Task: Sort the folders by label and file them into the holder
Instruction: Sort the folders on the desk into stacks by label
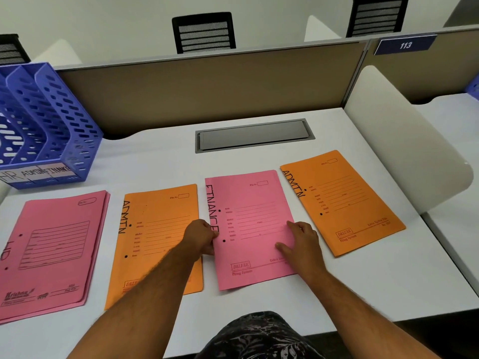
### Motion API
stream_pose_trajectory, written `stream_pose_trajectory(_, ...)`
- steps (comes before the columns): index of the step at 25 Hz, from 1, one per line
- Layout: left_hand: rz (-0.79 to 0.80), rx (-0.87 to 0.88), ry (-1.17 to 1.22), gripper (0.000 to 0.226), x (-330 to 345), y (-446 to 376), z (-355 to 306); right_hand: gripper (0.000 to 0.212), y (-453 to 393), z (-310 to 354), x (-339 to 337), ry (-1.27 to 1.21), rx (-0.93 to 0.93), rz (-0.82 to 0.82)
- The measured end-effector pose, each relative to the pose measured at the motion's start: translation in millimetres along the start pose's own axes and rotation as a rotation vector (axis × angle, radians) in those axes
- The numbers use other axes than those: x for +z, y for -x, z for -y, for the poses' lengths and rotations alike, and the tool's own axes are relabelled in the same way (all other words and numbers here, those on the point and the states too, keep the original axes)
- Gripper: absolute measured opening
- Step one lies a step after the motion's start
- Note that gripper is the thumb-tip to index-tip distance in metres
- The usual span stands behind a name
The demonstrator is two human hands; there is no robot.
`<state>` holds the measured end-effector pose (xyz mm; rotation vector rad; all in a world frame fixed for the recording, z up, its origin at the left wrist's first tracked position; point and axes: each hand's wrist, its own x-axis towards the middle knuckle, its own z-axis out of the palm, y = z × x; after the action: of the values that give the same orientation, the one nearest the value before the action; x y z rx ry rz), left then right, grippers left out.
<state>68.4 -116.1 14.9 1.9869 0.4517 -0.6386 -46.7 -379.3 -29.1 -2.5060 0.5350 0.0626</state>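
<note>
A person is sitting at a white desk [363, 294], looking down at both bare forearms reaching forward. Four flat card folders are lying in a row across the desk. At the far left, a pink folder stack marked HR [51, 244] is resting near the desk edge. Next to it, an orange folder marked ADMIN [160, 229] is lying flat. In the middle, a pink folder marked FINANCE [248, 218] is lying just beside the orange one. At the right, a second orange ADMIN folder [342, 200] is lying tilted, apart from the others.

The left hand [199, 237] is pinching the left edge of the FINANCE folder, with the fingers curled at its spine. The right hand [300, 242] is lying open and flat on the folder's right side, fingers spread and pressing down.

At the back left, a blue perforated plastic file holder [59, 125] is standing upright with three slots, carrying paper labels reading HR, ADMIN and FINANCE. A grey metal cable hatch [254, 136] is sitting in the desk behind the folders, before a brown partition [207, 86].
</note>
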Motion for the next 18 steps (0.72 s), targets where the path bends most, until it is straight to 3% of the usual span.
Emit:
stream_pose_trajectory(15,0.007,0.09,-0.193,0.011,4.0,-4.1,-4.1,0.09,-13.0,-5.0,-11.7,-0.042,0.056,0.111)
stream_pose_trajectory(18,-0.027,0.175,-0.318,0.023,4.2,-2.4,-3.9,0.084,-14.0,-4.4,-17.8,-0.059,0.046,0.139)
